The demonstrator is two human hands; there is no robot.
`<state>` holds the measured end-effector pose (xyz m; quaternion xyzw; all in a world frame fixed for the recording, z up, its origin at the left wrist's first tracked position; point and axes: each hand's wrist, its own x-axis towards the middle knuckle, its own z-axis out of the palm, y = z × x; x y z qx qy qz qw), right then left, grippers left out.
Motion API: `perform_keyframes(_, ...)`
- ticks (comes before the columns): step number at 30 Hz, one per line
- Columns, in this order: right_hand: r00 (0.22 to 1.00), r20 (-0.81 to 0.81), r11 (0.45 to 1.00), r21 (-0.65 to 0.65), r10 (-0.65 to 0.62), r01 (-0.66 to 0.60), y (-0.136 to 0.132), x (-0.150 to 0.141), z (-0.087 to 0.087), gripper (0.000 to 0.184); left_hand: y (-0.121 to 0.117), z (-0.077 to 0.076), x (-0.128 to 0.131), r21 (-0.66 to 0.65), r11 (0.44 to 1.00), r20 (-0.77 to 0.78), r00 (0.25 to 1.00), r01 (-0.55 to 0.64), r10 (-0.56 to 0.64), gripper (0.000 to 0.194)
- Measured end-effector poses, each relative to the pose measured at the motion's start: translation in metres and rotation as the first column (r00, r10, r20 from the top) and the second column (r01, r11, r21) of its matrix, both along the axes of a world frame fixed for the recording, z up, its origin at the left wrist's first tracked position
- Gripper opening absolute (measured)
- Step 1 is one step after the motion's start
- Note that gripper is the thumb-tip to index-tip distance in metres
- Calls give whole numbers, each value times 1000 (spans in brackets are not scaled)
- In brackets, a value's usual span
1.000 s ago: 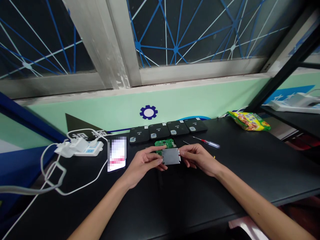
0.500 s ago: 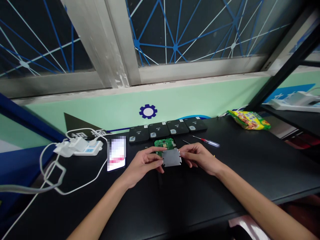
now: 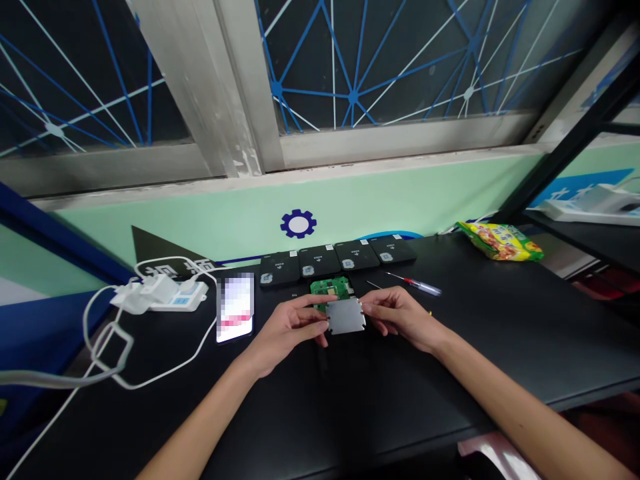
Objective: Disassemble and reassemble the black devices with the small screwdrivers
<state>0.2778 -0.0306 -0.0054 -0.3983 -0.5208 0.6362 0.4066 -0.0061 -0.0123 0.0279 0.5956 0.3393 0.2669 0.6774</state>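
A flat silver metal plate (image 3: pixel 346 317) with small notches at its edges is held between my two hands over the near part of a green circuit board (image 3: pixel 331 288). My left hand (image 3: pixel 295 325) pinches the plate's left edge, with its index finger stretched across the board. At the plate's right edge, my right hand (image 3: pixel 393 311) grips with thumb and fingers. The board lies on the black table, its near part hidden by the plate and my fingers. Whether the plate touches the board, I cannot tell.
Several flat black boxes (image 3: pixel 319 261) stand in a row behind the board. A screwdriver (image 3: pixel 417 285) lies to the right, with a snack bag (image 3: pixel 500 241) beyond it. To the left are a lit phone (image 3: pixel 235 308) and a white power strip (image 3: pixel 180 297) with loose cables.
Hands and plate keep nearly the same pose over the board. The whole view has shifted very slightly.
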Motion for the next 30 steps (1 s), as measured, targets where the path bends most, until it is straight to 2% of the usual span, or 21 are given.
perform_keyframes(3,1000,-1,1000,-4,-12,12,0,-1,2,33,1,-2,-1,-10,1000,5,1000,11,-11,56)
perform_keyframes(9,1000,-5,1000,-4,7,-7,1,1,0,33,2,-3,-1,1,1000,-12,1000,10,-10,49)
perform_keyframes(22,999,-6,999,21,33,-33,1,0,-1,35,3,-4,-2,-10,1000,-5,1000,-4,4,49)
perform_keyframes(30,999,9,999,36,39,-40,2,3,-7,34,3,-3,-2,-10,1000,2,1000,-12,12,48)
